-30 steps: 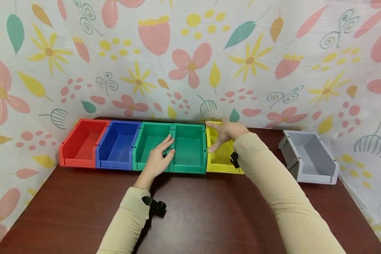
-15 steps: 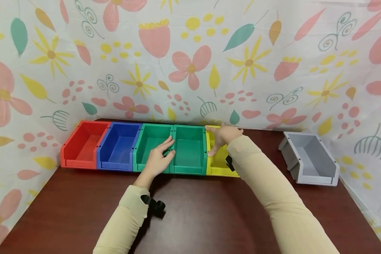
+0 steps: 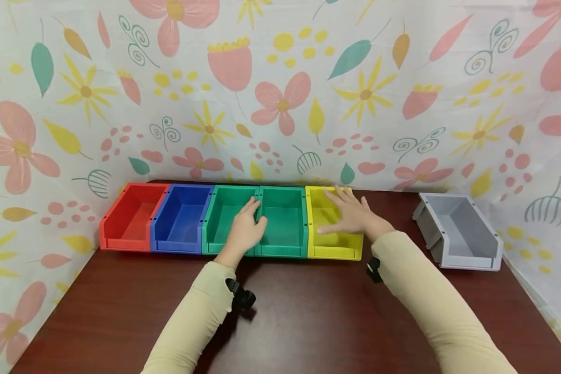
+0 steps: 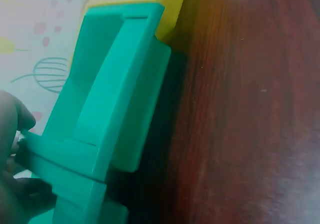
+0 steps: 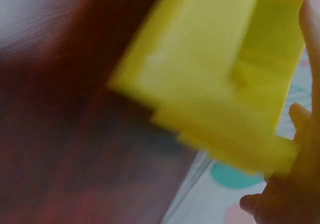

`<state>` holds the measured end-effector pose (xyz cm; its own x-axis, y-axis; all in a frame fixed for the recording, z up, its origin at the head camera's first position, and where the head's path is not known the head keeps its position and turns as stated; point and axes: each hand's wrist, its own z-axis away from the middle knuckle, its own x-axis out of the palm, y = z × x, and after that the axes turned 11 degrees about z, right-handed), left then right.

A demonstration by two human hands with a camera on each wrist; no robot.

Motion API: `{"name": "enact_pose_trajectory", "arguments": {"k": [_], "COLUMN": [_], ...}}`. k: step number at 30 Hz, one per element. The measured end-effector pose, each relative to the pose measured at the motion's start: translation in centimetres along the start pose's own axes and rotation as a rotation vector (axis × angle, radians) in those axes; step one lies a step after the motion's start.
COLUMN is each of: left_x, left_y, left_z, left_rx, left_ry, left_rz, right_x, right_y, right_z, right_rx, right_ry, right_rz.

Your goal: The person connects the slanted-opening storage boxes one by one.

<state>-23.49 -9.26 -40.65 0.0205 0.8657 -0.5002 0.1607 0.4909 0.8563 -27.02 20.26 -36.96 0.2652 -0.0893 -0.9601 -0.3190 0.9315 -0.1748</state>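
A row of plastic storage bins stands along the back of the table: a red bin (image 3: 133, 218), a blue bin (image 3: 182, 221), a left green bin (image 3: 219, 208), a right green bin (image 3: 282, 223) and a yellow bin (image 3: 324, 252). My left hand (image 3: 246, 231) holds the adjoining side walls of the two green bins, with thumb and fingers on opposite sides. Over the yellow bin, my right hand (image 3: 350, 215) is spread with fingers apart and nothing in it. The right wrist view is blurred there.
A grey bin (image 3: 463, 231) stands apart at the right of the brown table (image 3: 299, 317). Behind everything hangs a flower-patterned cloth (image 3: 280, 140), which also closes off both sides.
My right hand has come off the yellow bin's left edge and moved right, its fingers spreading. The left hand stays at the green bins. The head view has shifted slightly.
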Motion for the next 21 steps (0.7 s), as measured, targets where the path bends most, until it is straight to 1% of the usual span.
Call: {"name": "enact_pose_trajectory", "arguments": {"k": [3,6,8,10,13,16,19,21], "left_x": [0.4,0.7,1.0,1.3,1.5,1.6,1.6,1.5], "left_y": [0.6,0.8,0.6,0.4,0.1,-0.3,-0.7,-0.8], "left_z": [-0.9,-1.5,-1.5,-1.4,-1.1,-1.0,-1.0,-1.2], "left_rx": [-0.057,-0.105,-0.130,-0.137,-0.127,-0.123,-0.126,-0.124], "left_ry": [-0.002,-0.011,-0.017,-0.015,-0.009,0.009,0.047,0.079], "left_rz": [-0.039,-0.052,-0.050,-0.033,0.013,0.109,0.205,0.237], "right_x": [0.5,0.4,0.3,0.1,-0.3,-0.8,-1.2,-1.5], "right_y": [1.8,3.7,5.2,6.6,8.7,10.7,12.6,13.9], "right_z": [1.5,3.4,4.9,6.2,7.9,9.4,10.6,11.2], "right_rx": [0.024,0.075,0.111,0.143,0.181,0.197,0.205,0.229], "right_ry": [0.065,0.090,0.102,0.113,0.130,0.141,0.150,0.173], "right_rz": [-0.053,-0.106,-0.103,-0.087,-0.047,-0.008,0.019,0.036]}}
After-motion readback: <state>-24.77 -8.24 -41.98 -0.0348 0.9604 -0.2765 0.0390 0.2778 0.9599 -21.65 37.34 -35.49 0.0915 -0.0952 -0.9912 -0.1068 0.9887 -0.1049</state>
